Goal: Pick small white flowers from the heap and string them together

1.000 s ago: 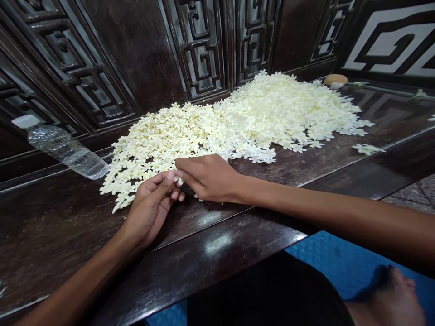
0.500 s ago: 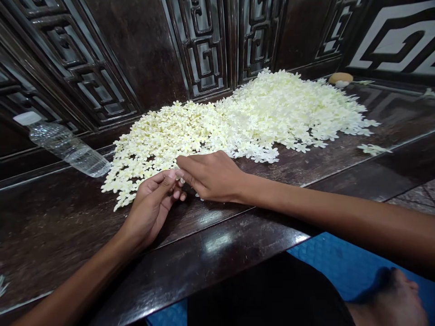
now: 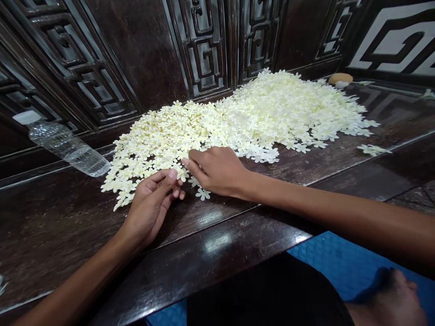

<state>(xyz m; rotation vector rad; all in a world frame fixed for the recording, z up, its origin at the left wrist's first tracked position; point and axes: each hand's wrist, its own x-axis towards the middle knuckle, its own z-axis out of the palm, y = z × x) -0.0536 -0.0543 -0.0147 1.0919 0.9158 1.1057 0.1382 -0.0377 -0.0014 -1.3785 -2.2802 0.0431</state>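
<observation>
Thumb and forefinger of my left hand (image 3: 154,199) are pinched together on a small white flower (image 3: 182,172), whose petals show just past the fingertips. My right hand (image 3: 217,172) is a little to the right, at the front edge of a wide heap of white flowers (image 3: 292,108) with pale yellow centres. Its fingers are bent and close together, and what they hold, if anything, is hidden. One loose white flower (image 3: 203,194) lies on the dark wood just below my right hand.
A clear plastic bottle (image 3: 70,147) with a white cap leans at the left of the heap. Carved dark panels (image 3: 204,50) rise behind. A tan round object (image 3: 340,78) sits at the far right back, and a flower cluster (image 3: 374,149) lies on the right.
My right hand has moved slightly up and away from my left fingertips, towards the heap. The flower at the left fingertips and the loose one on the wood now show more fully.
</observation>
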